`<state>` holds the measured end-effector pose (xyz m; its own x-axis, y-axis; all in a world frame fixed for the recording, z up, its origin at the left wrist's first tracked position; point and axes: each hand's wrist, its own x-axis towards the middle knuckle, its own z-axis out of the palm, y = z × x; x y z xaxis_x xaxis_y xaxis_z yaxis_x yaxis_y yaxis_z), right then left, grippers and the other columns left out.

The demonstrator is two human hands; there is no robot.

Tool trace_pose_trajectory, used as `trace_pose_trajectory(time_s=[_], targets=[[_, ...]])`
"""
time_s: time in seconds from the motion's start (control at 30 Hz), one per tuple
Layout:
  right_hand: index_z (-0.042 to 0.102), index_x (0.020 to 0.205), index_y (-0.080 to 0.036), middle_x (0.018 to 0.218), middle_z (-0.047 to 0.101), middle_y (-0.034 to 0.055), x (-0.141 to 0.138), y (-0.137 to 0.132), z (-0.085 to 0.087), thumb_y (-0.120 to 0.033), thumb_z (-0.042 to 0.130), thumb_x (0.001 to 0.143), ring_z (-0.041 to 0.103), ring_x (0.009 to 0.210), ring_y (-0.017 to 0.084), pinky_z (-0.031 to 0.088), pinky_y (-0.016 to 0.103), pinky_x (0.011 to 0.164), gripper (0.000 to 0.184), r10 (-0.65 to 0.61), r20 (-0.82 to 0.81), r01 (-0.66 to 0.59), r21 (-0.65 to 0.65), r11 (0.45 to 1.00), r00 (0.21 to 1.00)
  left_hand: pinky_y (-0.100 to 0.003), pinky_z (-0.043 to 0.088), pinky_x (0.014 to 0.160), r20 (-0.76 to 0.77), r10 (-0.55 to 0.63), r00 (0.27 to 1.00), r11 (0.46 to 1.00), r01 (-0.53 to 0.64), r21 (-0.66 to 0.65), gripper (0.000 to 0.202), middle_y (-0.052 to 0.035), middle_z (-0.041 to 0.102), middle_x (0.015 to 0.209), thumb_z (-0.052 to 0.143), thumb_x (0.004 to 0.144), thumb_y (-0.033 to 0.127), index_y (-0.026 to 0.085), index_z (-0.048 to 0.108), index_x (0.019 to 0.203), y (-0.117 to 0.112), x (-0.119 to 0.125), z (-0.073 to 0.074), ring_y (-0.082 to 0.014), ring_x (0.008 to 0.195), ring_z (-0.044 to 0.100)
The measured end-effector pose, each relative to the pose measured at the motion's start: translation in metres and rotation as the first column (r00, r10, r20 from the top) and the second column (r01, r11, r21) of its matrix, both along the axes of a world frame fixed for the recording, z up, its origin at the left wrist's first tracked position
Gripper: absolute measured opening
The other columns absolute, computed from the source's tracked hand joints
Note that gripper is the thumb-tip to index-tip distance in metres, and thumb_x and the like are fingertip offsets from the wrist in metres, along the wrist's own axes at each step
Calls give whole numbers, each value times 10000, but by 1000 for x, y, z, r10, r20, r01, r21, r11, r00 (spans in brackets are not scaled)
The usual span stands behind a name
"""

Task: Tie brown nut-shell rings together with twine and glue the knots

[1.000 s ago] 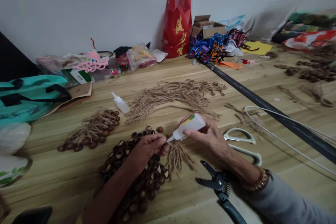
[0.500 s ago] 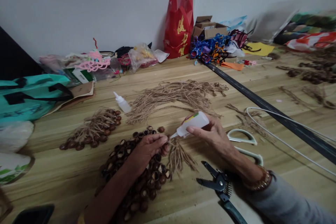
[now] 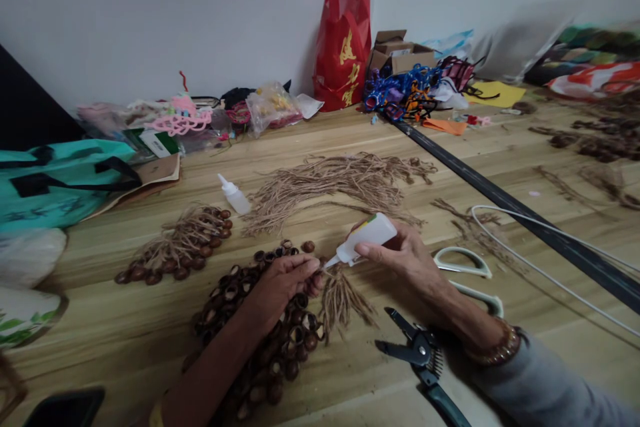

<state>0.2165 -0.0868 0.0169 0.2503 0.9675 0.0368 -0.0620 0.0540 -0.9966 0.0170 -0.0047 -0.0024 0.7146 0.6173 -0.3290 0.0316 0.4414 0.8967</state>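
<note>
Tabletop (image 3: 300, 143); glue bottle (image 3: 367, 235) within right grip (image 3: 403, 259)

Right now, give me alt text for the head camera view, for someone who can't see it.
The right hand tips a small glue bottle, its nozzle at the top of a twine tassel pinched by the left hand, over a pile of brown beads on a wooden table. Scissors and cutters lie nearby.

Left hand (image 3: 287, 278) pinched tight, right hand (image 3: 406, 258) curled in a grip, forearms angling inward, fingertips nearly meeting
</note>
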Motion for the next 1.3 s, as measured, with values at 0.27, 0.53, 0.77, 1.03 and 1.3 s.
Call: trace_pose_trajectory(time_s=[0.27,0.53,0.77,1.03,1.3], targets=[[691,824,-174,766,713,12,-2,-1,-3,-354,771,702,645,692,159,485,252,662,231,43,-54,-44,-24,999,998,-232,378,612,3,-9,1000,1000,8,25,192,-11,603,662,655,804,307,128,659,735,-1,0,1,-115,625,501],[689,876,-174,803,707,12,-4,-3,-1,-338,760,727,637,731,154,478,251,699,233,70,-90,-71,-5,997,993,-234,383,611,-12,0,1000,1000,1,18,199,-2,612,650,673,779,331,139,669,725,-1,1,2,-117,615,503],[691,830,-171,765,698,10,-2,-3,0,-363,770,709,622,702,153,472,239,661,241,-17,-58,15,-32,999,998,-227,395,606,-4,-6,1000,1000,6,12,212,2,607,649,678,774,339,139,653,707,0,1,0,-113,613,504],[683,874,-179,769,691,7,-6,-6,1,-338,778,711,608,690,140,472,222,643,247,1,-61,0,20,1000,998,-225,400,614,-20,-7,1000,1000,8,24,209,-4,602,662,663,784,335,134,658,727,-1,1,0,-111,621,504],[666,938,-184,802,687,18,-12,-11,5,-306,770,730,601,677,141,466,228,621,263,96,-61,-93,53,994,994,-234,393,606,-19,-7,1000,999,8,50,204,-6,598,658,646,798,332,141,663,729,-1,1,2,-119,617,503]])
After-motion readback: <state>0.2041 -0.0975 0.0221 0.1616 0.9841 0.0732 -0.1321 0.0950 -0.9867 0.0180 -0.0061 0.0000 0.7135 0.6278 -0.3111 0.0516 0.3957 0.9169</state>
